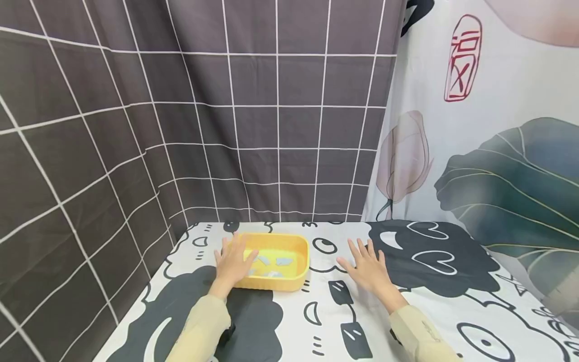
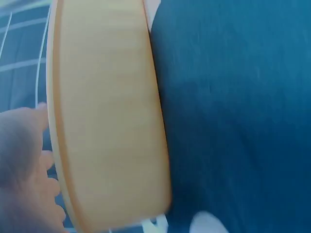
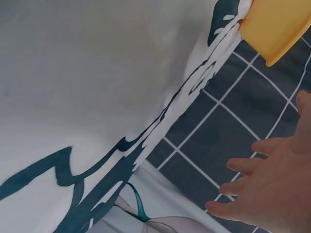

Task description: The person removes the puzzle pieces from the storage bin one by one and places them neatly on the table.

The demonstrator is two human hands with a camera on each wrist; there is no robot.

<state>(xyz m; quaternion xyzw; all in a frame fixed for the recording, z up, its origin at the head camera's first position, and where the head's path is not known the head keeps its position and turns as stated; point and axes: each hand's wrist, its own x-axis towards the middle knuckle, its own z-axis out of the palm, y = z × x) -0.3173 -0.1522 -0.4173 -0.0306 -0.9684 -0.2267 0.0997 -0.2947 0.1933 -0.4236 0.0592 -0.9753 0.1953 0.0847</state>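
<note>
Basket (image 1: pixel 285 284), yellow and shallow, sits flat on the cloth-covered counter (image 1: pixel 291 324), presumably so its walls keep the small pale-blue pieces (image 1: pixel 284 262) together. At its nine o'clock end is the left hand (image 1: pixel 231 266), fingers spread toward twelve and thumb toward three over the inside; that grip is wide, closed on nothing, a pose suggesting steadying more than lifting. Whether it touches the rim, I cannot tell. The right hand (image 1: pixel 372 271) splays well apart at the basket's three o'clock, its grip wide and without hold, perhaps leaving that side free. From the left grip, the basket extends toward three; from the right, it lies at nine.
</note>
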